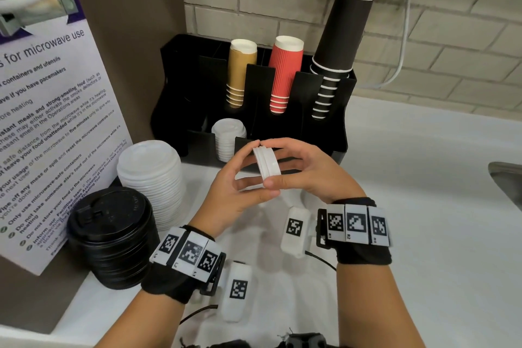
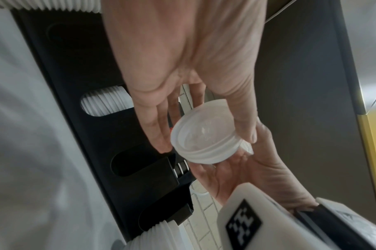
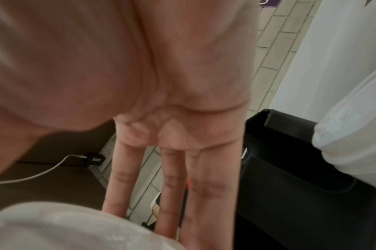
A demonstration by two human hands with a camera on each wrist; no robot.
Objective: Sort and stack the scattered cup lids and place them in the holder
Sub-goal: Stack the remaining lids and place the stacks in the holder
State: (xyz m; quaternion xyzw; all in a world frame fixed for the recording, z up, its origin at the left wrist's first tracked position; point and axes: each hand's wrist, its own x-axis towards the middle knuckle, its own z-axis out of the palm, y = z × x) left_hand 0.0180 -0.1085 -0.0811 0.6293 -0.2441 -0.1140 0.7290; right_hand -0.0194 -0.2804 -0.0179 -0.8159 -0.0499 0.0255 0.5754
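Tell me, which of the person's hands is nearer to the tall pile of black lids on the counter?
The left. The left hand is just right of the black lid pile, its wrist beside it; the right hand is farther right. Both grip the small white lids.

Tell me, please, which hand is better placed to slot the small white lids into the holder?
Probably left: the left hand pinches the small lids, near the holder slot already holding matching lids.

holder (image 1: 285, 133) blocks ahead | lid stacks (image 1: 152, 178) crowd left | counter (image 1: 423, 192) open right
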